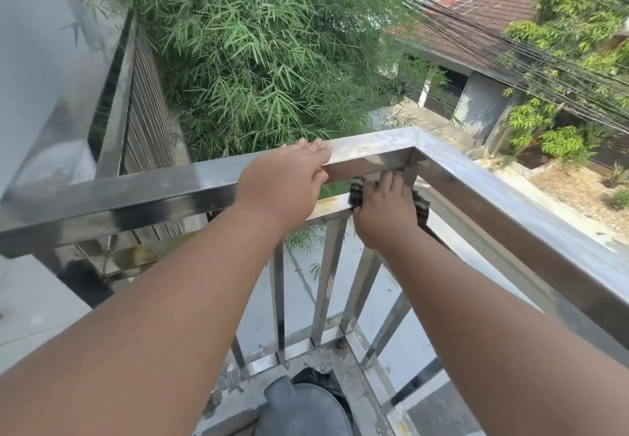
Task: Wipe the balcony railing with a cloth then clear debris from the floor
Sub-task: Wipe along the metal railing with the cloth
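Reaching forward with both bare arms to the corner of the steel railing [510, 207]. Grasping the top rail [136, 194] with the left hand [286, 177], just left of the corner joint, with fingers curling over the far edge and the thumb lying along the near face. Holding a dark striped cloth [423, 209] in the right hand [384, 209] just below that joint, pressing it against the corner post and the end of the thinner lower rail [332, 203], with fingertips reaching up towards the underside of the top rail and cloth bunching out on both sides of the hand. Showing rust-coloured staining on the lower rail just beside the cloth. Looking down past slim upright balusters [326, 286] to the concrete floor [231, 408], carrying grit and a dark clump of debris [311, 375] in the corner, lying partly behind a grey-clad knee [306, 408]. Looking out beyond the railing onto dense bamboo [272, 44], a tiled roof [493, 10] and a bundle of black cables [544, 71] crossing at the right.
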